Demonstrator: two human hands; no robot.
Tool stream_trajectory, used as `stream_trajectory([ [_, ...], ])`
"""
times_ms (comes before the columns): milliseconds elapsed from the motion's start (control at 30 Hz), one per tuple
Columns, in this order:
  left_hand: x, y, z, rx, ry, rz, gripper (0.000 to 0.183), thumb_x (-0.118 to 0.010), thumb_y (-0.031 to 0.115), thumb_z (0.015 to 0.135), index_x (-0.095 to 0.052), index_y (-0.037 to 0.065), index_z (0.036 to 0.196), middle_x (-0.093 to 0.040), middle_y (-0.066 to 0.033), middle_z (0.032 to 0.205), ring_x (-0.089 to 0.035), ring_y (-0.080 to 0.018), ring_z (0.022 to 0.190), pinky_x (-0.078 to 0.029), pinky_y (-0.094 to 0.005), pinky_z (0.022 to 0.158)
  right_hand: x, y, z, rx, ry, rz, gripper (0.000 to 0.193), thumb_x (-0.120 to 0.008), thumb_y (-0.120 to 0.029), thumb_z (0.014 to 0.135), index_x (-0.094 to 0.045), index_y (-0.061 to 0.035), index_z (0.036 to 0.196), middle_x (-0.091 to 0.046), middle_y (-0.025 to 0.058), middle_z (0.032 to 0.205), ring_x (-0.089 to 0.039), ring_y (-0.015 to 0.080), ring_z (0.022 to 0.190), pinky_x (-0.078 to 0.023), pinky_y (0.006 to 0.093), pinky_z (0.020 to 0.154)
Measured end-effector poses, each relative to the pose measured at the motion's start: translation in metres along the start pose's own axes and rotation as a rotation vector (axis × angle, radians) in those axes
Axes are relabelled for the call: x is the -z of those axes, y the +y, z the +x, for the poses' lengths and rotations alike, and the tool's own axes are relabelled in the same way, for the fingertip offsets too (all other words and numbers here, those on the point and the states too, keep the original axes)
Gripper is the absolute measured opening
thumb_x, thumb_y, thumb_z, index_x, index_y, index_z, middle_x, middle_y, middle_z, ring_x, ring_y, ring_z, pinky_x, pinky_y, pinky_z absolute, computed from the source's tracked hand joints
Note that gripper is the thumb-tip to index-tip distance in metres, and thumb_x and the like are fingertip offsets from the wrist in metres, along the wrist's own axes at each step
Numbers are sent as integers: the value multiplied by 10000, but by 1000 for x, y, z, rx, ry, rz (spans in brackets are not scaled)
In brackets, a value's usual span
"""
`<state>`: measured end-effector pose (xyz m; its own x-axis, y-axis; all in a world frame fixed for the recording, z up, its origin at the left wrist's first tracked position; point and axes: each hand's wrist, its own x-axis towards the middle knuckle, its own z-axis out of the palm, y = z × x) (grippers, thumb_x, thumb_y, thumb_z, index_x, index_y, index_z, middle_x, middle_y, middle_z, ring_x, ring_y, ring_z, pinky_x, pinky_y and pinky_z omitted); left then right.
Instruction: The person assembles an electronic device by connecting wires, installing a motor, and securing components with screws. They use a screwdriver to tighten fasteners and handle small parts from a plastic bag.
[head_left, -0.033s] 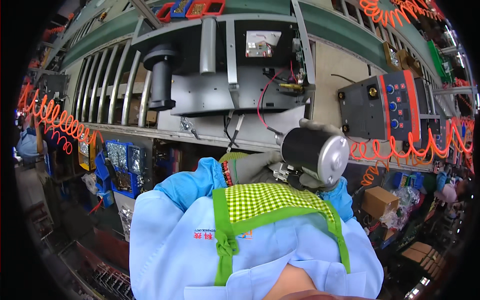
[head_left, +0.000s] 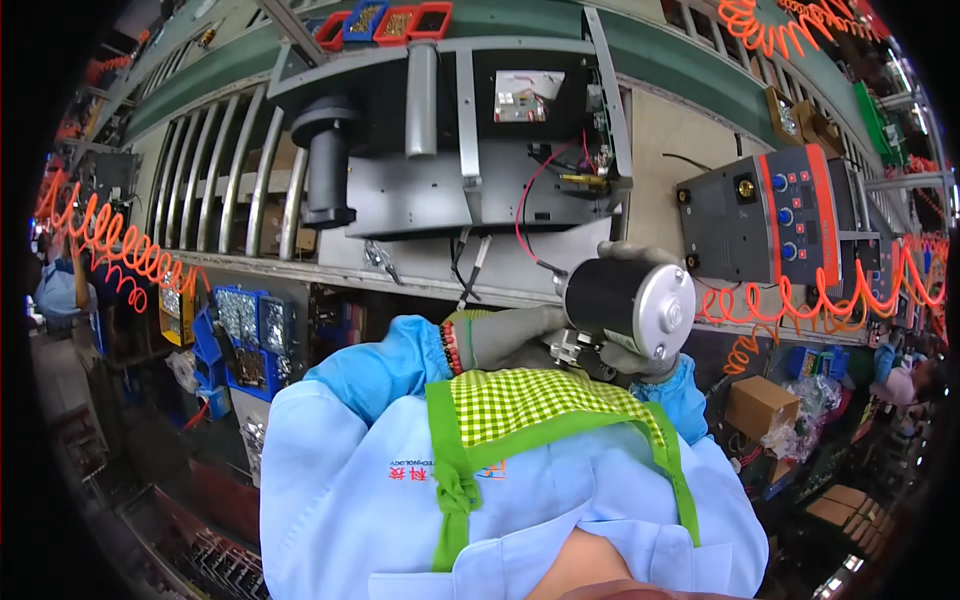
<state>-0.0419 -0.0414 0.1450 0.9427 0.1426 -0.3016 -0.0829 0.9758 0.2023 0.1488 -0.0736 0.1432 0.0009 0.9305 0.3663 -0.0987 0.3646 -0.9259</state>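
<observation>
A black cylindrical electric motor [head_left: 605, 295] with a silver end cap is held close in front of my apron, lying on its side. My right hand [head_left: 640, 362], in a grey glove, is closed around it from below, and its fingers show over the top edge. My left hand [head_left: 515, 335], also gloved, is closed at the motor's left end, its fingertips partly hidden. A small silver metal fitting [head_left: 572, 348] shows under the motor between both hands. From the motor's left end a red and black wire pair [head_left: 520, 220] runs up into a black metal chassis [head_left: 410, 195] on the bench.
Rollers [head_left: 225, 175] lie left of the chassis. To the right stands a grey and red control unit [head_left: 755, 215] with blue knobs. Orange coiled hoses [head_left: 770, 305] hang on both sides. Blue bins of screws [head_left: 245, 335] sit lower left, a cardboard box [head_left: 760, 405] lower right.
The chassis appears very slightly lower in view. The motor has turned a little in my hands; both hands keep their hold.
</observation>
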Motion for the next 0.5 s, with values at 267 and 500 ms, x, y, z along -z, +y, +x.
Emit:
stream_trajectory([
  [267, -93, 246, -110, -313, 15, 1696, 368, -601, 279, 926, -614, -35, 1117, -669, -120, 931, -648, -191, 860, -517, -317, 762, -27, -3, 8, -329, 75, 33, 905, -923, -148, 537, -414, -25, 1276, -507, 191, 1285, -565, 267, 1122, -460, 375, 965],
  [500, 33, 401, 45, -278, 221, 2393, 339, -544, 336, 921, -640, 58, 1092, -665, -156, 1025, -621, -316, 967, -477, -395, 867, -37, 24, 44, -20, 3, -220, 785, -865, -86, 634, -415, 10, 1270, -526, 208, 1255, -599, 283, 1037, -501, 402, 873],
])
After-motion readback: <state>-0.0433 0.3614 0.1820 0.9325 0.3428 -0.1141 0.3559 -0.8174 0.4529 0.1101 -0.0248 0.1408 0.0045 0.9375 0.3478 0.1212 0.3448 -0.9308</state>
